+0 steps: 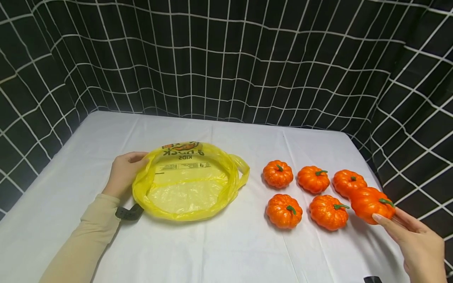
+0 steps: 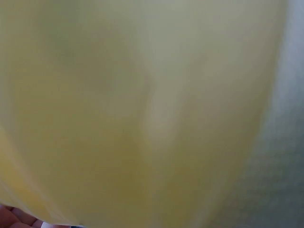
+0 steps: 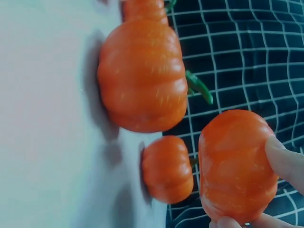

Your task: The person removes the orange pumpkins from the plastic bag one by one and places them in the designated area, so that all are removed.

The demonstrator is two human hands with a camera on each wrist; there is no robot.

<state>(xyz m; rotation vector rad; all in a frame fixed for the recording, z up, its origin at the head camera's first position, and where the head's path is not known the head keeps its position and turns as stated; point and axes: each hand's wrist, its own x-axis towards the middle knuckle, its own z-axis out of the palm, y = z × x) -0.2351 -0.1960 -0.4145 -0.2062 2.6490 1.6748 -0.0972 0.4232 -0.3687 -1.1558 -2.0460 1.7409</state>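
A yellow plastic bag (image 1: pixel 191 212) lies on the table with its round mouth facing up and a handle loop at its right. My left hand (image 1: pixel 125 169) grips the bag's left rim, its fingertips partly hidden by the plastic. Blurred yellow plastic (image 2: pixel 142 118) fills most of the left wrist view. At the far right, my right hand (image 1: pixel 415 239) holds an orange pumpkin (image 1: pixel 371 204) above the table, thumb on its near side. In the right wrist view, fingers (image 3: pixel 287 159) and thumb pinch this pumpkin (image 3: pixel 237 166).
Several more orange pumpkins with green stems stand in two rows right of the bag, including a front-left one (image 1: pixel 284 211) and a back-right one (image 1: pixel 348 182). A white cloth (image 1: pixel 233 251) covers the table. Black curtains with a white grid (image 1: pixel 226 59) surround it.
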